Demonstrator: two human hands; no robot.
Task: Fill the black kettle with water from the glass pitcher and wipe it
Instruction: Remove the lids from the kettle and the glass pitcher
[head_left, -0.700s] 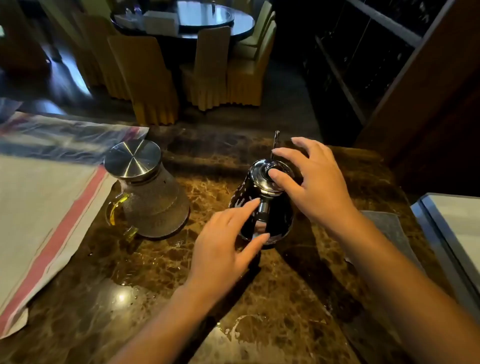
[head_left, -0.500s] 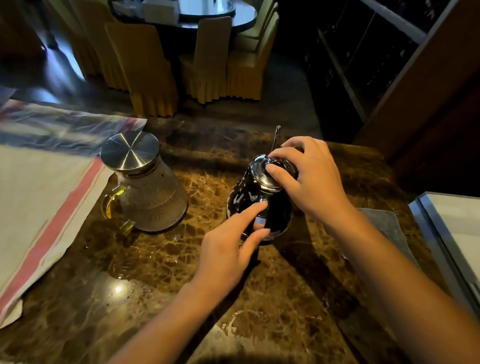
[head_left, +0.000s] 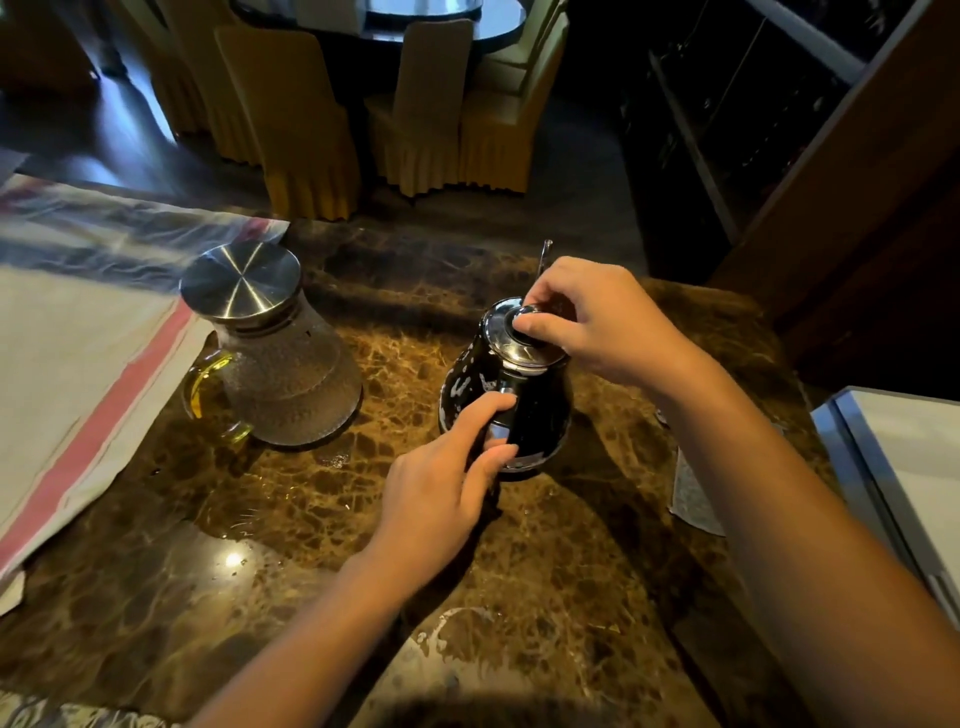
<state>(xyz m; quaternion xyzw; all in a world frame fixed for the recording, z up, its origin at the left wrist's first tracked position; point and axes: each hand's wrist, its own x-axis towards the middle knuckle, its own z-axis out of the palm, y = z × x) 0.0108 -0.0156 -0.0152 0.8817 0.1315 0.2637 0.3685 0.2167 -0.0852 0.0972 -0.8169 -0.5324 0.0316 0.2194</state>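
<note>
Now pinching the kettle (head_left: 540, 410) lid (head_left: 506, 338) knob with right hand (head_left: 597, 322), left hand (head_left: 441, 488) fingers curled on its handle, pitcher (head_left: 280, 358) beside.

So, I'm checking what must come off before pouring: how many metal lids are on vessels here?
2. One lid caps the glass pitcher at left; the other sits on the black kettle, its knob pinched by the right hand.
</note>
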